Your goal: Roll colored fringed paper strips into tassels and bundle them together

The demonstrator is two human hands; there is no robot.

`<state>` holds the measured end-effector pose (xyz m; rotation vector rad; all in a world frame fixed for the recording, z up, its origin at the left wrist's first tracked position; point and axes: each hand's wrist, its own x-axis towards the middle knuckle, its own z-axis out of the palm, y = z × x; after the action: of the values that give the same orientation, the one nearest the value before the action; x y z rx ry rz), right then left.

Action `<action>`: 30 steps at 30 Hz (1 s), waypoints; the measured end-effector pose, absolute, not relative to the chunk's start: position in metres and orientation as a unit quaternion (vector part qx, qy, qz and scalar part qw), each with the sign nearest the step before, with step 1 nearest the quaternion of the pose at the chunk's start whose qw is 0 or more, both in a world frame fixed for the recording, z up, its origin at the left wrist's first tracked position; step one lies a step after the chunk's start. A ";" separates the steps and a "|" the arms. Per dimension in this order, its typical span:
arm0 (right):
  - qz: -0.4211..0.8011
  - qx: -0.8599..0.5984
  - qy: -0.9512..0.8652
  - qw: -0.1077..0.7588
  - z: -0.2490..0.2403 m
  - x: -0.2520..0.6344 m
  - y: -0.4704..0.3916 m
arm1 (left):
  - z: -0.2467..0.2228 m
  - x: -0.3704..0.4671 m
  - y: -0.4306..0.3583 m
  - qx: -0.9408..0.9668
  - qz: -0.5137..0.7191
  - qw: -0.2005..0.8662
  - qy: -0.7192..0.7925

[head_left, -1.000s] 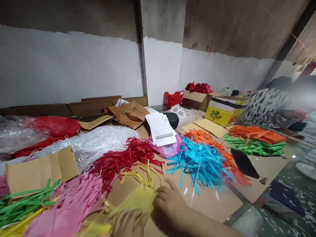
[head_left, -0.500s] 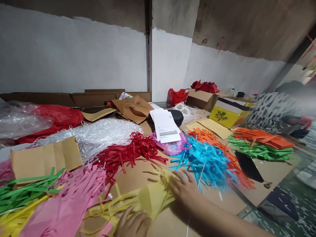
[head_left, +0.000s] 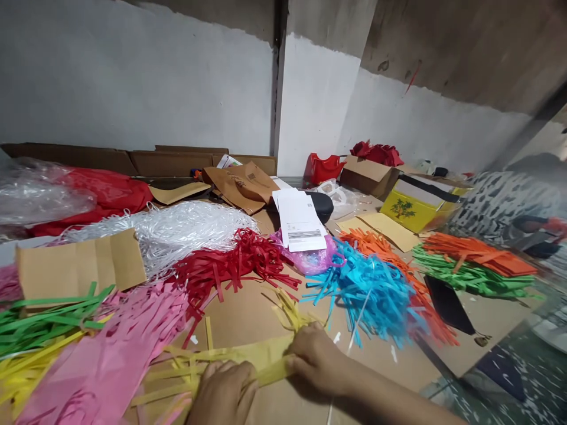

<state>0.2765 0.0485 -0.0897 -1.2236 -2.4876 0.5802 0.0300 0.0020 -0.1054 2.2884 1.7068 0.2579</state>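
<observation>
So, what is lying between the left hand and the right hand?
A yellow sheet: in the head view, it reaches from the left hand to the right hand, over brown cardboard.

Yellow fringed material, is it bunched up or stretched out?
Stretched out: the yellow material runs from left hand to right hand, strips beyond both.

Soft, rather dim light covers the scene, palest on the white pillar [head_left: 316, 100] at upper center, while the bare wall [head_left: 465, 47] at upper right sinks into murky brown. Glare streaks the clear plastic [head_left: 48, 192] at left. A soft shadow lies under the right hand [head_left: 316, 357]. The yellow material [head_left: 261, 354] looks slightly smeared; the right edge is stretched, the patterned cloth [head_left: 500, 198] there blurred and hazy.
</observation>
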 end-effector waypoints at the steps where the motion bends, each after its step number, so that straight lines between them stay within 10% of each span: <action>1: 0.204 -0.456 -0.854 0.146 -0.091 0.274 0.052 | -0.099 0.033 0.007 0.772 0.069 0.155 0.613; 30: 0.201 -0.564 -0.782 0.176 -0.103 0.264 0.064 | -0.110 0.043 0.036 0.764 0.074 0.042 0.640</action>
<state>0.2636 0.0642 -0.1028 -1.5960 -2.2130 0.5682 0.0429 0.0356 -0.1104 2.3389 1.9576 0.2271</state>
